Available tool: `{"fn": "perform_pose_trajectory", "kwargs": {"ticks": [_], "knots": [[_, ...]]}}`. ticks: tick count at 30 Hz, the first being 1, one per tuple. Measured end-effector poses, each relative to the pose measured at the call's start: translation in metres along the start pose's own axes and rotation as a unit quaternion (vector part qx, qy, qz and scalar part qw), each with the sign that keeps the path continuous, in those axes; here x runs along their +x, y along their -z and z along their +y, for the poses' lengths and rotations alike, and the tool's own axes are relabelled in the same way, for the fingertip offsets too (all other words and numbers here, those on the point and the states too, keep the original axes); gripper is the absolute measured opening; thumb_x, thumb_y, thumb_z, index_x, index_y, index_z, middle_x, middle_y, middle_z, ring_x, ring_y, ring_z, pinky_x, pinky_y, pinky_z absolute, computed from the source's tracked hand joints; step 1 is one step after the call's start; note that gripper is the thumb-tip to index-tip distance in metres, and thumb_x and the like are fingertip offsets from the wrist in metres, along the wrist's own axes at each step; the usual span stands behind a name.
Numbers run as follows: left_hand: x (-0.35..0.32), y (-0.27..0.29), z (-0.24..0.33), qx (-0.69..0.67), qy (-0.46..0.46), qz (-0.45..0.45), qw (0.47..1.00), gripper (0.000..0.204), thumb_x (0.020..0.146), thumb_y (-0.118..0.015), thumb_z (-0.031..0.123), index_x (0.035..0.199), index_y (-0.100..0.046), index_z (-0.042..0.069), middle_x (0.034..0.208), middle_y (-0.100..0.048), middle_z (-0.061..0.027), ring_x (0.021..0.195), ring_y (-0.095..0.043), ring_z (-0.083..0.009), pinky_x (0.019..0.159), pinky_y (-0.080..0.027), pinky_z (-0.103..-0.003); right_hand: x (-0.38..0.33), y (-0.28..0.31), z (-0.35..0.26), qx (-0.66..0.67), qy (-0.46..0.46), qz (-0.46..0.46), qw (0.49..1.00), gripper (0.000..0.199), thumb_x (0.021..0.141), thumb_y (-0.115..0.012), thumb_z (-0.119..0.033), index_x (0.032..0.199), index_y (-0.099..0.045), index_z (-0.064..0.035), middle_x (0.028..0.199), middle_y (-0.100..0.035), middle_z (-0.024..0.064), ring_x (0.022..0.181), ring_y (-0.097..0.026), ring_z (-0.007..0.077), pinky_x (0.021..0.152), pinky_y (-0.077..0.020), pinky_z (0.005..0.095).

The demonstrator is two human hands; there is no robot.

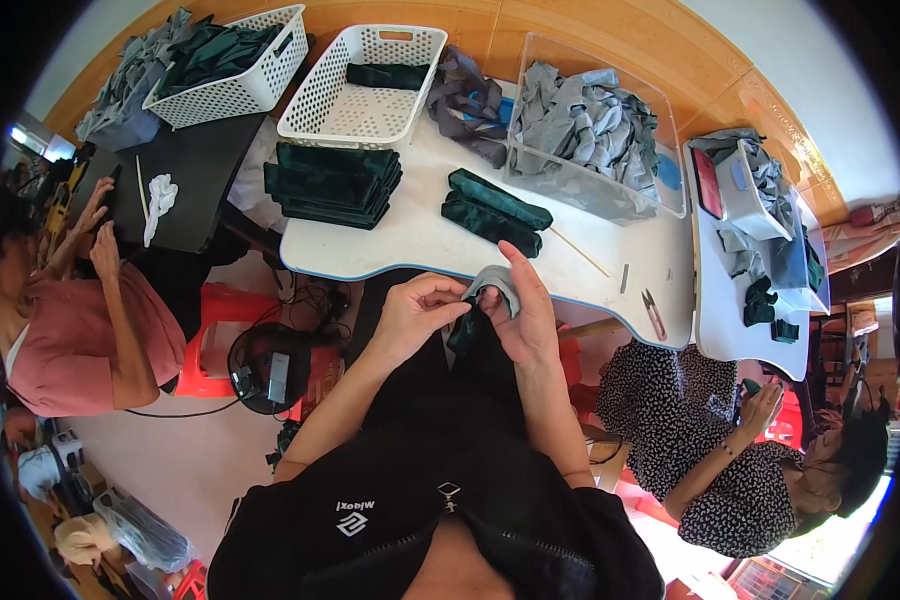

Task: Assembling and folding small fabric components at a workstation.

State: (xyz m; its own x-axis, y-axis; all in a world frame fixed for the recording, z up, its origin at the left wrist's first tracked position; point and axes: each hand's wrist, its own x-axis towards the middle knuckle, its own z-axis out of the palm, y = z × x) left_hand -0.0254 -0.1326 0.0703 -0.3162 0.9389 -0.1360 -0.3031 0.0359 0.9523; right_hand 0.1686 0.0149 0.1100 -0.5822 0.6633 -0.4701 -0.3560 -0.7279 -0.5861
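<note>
Over my lap, just off the table's front edge, I hold a small cloth piece (497, 281), pale grey on one face and dark green on the other. My left hand (417, 315) pinches its left edge between thumb and fingertips. The grey part curves over toward my right hand (526, 315), whose thumb is at the fold while a finger stretches upward. Below the fingers hangs the green part (460, 336). On the table beyond lie folded dark green velvet pieces (495, 213); a neat stack (334, 186) of similar pieces sits to their left.
The white table (425, 240) also carries a thin stick (580, 250), thread snips (654, 314), a white basket (335, 128) and a clear bin (580, 193) of grey cloth pieces. Co-workers sit at left, in a pink top (100, 350), and right, in a patterned dress (670, 400).
</note>
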Motion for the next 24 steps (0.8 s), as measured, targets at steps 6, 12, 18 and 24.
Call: {"fn": "perform_pose_trajectory", "kwargs": {"ticks": [6, 12, 18, 24], "knots": [[0.019, 0.010, -0.030, -0.082, 0.056, 0.054, 0.994, 0.021, 0.119, -0.098, 0.004, 0.138, -0.096, -0.005, 0.125, -0.094, -0.0037, 0.105, -0.087, -0.0100, 0.091, -0.069, -0.028, 0.015, 0.018, 0.035, -0.133, 0.103, 0.037, 0.985, 0.035, 0.130, -0.090, -0.025, 0.157, -0.077, -0.0083, 0.122, -0.078, -0.0021, 0.105, -0.071, 0.0087, 0.091, -0.0570, 0.0272], [0.028, 0.014, -0.046, 0.020, 0.037, 0.051, 0.998, 0.017, 0.125, -0.092, 0.009, 0.135, -0.094, -0.005, 0.117, -0.095, -0.0021, 0.099, -0.082, -0.0082, 0.090, -0.064, -0.028, 0.031, 0.031, 0.048, -0.360, 0.118, 0.014, 0.925, 0.030, 0.117, -0.104, -0.019, 0.138, -0.089, -0.0026, 0.113, -0.088, -0.0017, 0.100, -0.078, 0.0067, 0.086, -0.0627, 0.0276], [0.022, -0.010, -0.038, 0.190, -0.041, 0.090, 0.977, 0.015, 0.124, -0.091, 0.008, 0.133, -0.093, -0.004, 0.117, -0.092, -0.0085, 0.101, -0.084, -0.0148, 0.090, -0.066, -0.034, 0.036, 0.037, 0.047, -0.532, 0.146, 0.055, 0.832, 0.031, 0.113, -0.099, -0.015, 0.139, -0.093, 0.0002, 0.108, -0.091, 0.0035, 0.096, -0.082, 0.0109, 0.088, -0.0680, 0.0337], [0.019, -0.032, -0.037, 0.126, 0.009, 0.081, 0.989, 0.012, 0.125, -0.092, 0.006, 0.131, -0.095, -0.003, 0.120, -0.094, -0.0075, 0.102, -0.089, -0.0168, 0.091, -0.071, -0.034, 0.033, 0.052, 0.053, -0.484, 0.232, 0.058, 0.841, 0.026, 0.116, -0.088, 0.004, 0.141, -0.091, 0.0013, 0.128, -0.088, 0.0055, 0.109, -0.079, 0.0124, 0.098, -0.0637, 0.0314]]}}
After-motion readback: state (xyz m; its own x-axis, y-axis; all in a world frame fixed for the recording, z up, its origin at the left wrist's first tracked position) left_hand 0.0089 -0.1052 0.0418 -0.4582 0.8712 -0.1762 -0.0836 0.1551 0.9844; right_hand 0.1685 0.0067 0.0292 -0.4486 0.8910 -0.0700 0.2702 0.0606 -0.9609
